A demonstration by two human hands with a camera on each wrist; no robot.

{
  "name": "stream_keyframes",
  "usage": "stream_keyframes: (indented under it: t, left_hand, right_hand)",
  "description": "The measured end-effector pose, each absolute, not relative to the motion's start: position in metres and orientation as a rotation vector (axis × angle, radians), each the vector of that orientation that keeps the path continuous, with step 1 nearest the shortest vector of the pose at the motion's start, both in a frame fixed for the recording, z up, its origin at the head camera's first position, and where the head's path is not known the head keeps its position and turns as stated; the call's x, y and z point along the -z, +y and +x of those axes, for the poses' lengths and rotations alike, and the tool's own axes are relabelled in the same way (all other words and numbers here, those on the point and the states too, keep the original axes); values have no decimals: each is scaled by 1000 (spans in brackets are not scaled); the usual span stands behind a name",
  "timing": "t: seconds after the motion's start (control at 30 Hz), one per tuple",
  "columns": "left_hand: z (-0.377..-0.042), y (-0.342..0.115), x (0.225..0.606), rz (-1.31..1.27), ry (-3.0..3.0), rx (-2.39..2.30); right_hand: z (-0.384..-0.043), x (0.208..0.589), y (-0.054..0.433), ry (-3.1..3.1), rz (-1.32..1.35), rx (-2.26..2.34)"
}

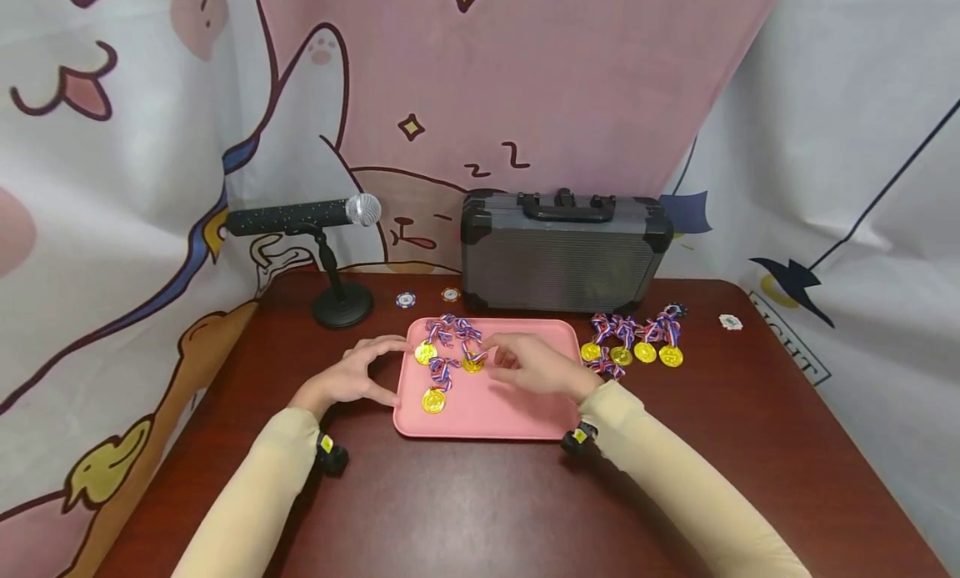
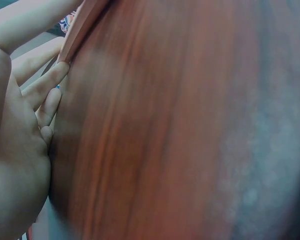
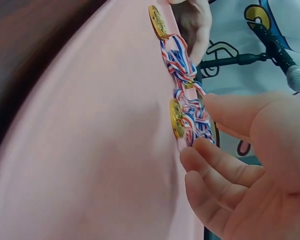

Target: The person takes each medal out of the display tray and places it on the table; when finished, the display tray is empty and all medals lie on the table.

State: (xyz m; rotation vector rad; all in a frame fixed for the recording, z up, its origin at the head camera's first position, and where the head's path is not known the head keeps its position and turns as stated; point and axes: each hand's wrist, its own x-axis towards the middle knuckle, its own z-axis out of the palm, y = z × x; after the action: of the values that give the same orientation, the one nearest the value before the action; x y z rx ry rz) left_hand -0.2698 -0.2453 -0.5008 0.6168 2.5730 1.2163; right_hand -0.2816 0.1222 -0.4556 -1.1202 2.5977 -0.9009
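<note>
My left hand (image 1: 351, 376) touches the left side of a pink tray (image 1: 487, 415), thumb by its front corner and the other fingers spread along the edge. Inside the tray's left part lie three gold medals with red, white and blue ribbons: one at the back (image 1: 426, 353), one in front of it (image 1: 433, 401) and one farther right (image 1: 472, 364). Over the tray, my right hand (image 1: 534, 363) is beside that rightmost medal. The right wrist view has its thumb and fingertips apart, close to the striped ribbons (image 3: 196, 112).
Right of the tray, several more medals (image 1: 645, 352) lie with bunched ribbons. A silver case (image 1: 562, 261) stands behind. A microphone on a stand (image 1: 341, 303) is at the back left. Poker chips (image 1: 406, 300) lie near the table's back edge, another (image 1: 730, 322) at the right.
</note>
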Motion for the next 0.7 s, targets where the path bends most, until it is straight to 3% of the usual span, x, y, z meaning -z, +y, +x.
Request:
stream_keyframes:
  t: [0.7]
  left_hand:
    - [-268, -245, 502, 622, 2568, -1207]
  right_hand:
    - [-297, 479, 94, 2704, -1170, 602]
